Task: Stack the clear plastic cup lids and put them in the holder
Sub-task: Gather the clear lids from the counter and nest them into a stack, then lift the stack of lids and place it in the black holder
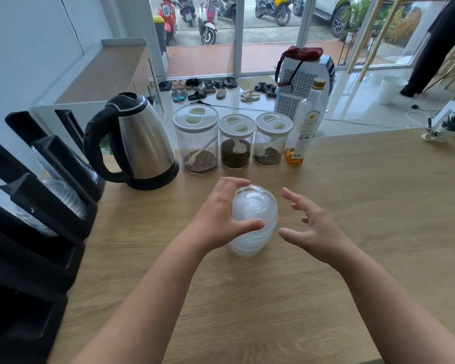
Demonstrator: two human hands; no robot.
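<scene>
A tall stack of clear plastic cup lids (256, 206) stands on the wooden counter (352, 232) at the middle of the view. My left hand (216, 216) grips the stack from its left side, fingers over the top and thumb across the front. Just to the right of the stack, my right hand (310, 227) hovers with its fingers spread, holding nothing and not touching the lids. The black multi-slot holder (37, 219) stands along the counter's left edge, with clear lids and cups (63, 198) in some of its slots.
A steel electric kettle (139, 143) stands behind and left of the stack. Three lidded jars (234, 143) and a glass bottle (304, 127) line the counter's far edge. A small plant (447, 127) sits at the far right corner.
</scene>
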